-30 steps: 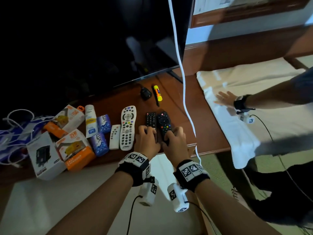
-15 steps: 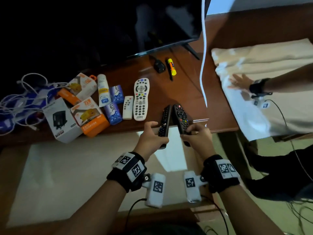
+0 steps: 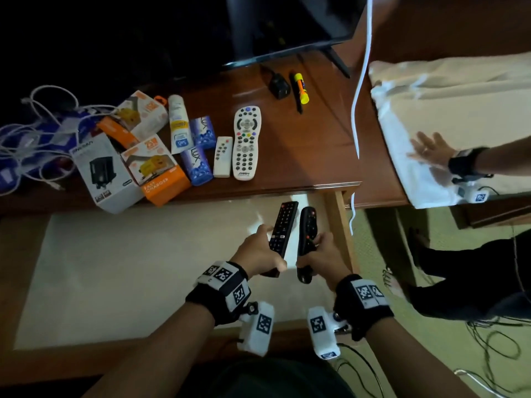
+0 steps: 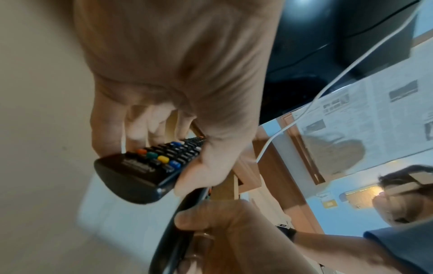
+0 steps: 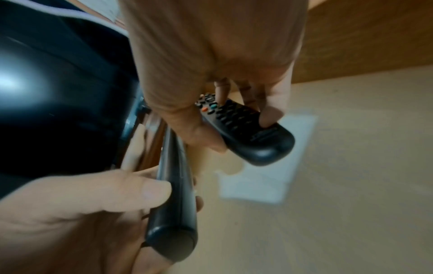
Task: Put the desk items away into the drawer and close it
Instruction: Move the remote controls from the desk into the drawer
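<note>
My left hand grips a flat black remote by its lower end. Right beside it, my right hand grips a rounded black remote. Both remotes hang above the right part of the open drawer, which has a pale lining. The left wrist view shows the flat remote under my thumb. The right wrist view shows my fingers curled round the rounded remote. On the wooden desk lie a large white remote, a small white remote, two soap bars and a tube.
Charger boxes and tangled white cables fill the desk's left. A glue stick, pen and black adapter lie by the TV. A white cable hangs at the desk's right edge. Another person's hand rests on white cloth.
Both hands lifted the two black remotes off the desk's front edge and drew them back towards me, over the open drawer. The other person's hand stays on the cloth.
</note>
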Tool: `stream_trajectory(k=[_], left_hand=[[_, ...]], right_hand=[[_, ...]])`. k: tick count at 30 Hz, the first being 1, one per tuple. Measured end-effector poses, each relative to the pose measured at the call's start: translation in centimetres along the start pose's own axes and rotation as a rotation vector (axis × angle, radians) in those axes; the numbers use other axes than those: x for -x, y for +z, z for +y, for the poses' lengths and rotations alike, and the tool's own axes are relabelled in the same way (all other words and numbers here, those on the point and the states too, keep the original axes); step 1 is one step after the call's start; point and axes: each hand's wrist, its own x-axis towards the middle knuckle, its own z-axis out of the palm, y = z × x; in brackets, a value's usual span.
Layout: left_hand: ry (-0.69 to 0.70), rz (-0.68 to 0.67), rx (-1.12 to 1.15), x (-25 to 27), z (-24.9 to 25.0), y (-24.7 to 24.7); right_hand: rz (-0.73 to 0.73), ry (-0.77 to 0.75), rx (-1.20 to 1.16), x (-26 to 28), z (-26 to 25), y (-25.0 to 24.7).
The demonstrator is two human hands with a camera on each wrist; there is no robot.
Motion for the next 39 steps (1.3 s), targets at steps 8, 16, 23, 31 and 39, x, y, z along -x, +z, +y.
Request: stream_trajectory(k=[8, 16, 23, 31, 39], left_hand=[[-0.113, -0.006, -0.31, -2.8, -3.0, 1.8], [-0.103, 0.016, -0.437, -4.5, -5.5, 2.9], [-0.134, 0.035, -0.507, -5.5, -5.8, 3.8], [-0.112, 0.062, -0.484, -6.2, -6.4, 4.0], [0.013, 0.186, -0.52, -6.5, -5.8, 3.5]], right_hand=[[-0.006, 0.096, 0.345, -2.6, 1.0, 1.8], [-0.007, 0.114, 0.56, -3.4, 1.7, 2.9], [-0.061, 0.093, 0.654, -3.7, 2.0, 2.8], [-0.021, -0.006, 0.728, -4.2, 0.7, 1.2], [-0.142, -0.275, 0.999, -5.8, -1.1, 1.4]])
